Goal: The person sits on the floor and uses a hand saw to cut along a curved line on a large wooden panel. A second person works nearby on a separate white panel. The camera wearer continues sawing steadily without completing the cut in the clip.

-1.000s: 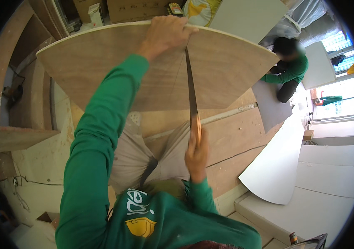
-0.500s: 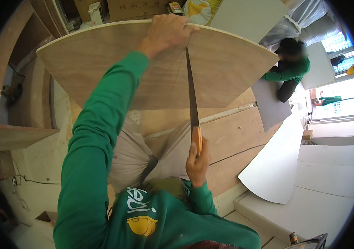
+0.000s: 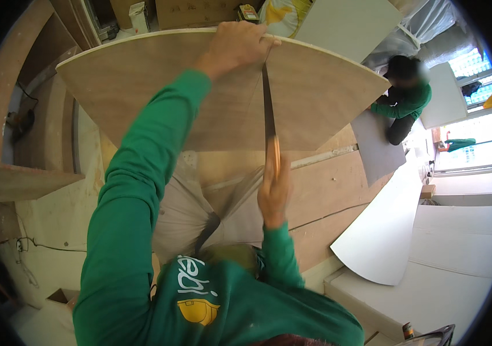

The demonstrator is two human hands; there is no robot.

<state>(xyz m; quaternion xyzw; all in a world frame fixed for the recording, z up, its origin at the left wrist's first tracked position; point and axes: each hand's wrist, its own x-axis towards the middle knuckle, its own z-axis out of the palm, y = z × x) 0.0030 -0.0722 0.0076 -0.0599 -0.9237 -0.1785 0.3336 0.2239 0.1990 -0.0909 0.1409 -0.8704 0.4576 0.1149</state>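
Note:
My left hand (image 3: 234,49) grips the far, curved edge of a large curved plywood board (image 3: 326,98), fingers over the rim. Just right of it, the dark blade of a handsaw (image 3: 268,101) lies in a cut near a faint line on the board. My right hand (image 3: 276,187), a little blurred, is closed on the saw's orange handle (image 3: 276,151), below the board's near edge. My legs in light trousers are beneath the board.
A person (image 3: 407,98) in green crouches at the right by a grey sheet (image 3: 377,150). A white curved panel (image 3: 375,230) lies at lower right. A wooden cabinet frame (image 3: 23,179) stands at left. A cable (image 3: 55,249) crosses the floor. Boxes (image 3: 188,14) line the back.
My right hand and the saw handle first came back toward me, then moved forward toward the board, higher than a second ago. My left hand still holds the board's edge.

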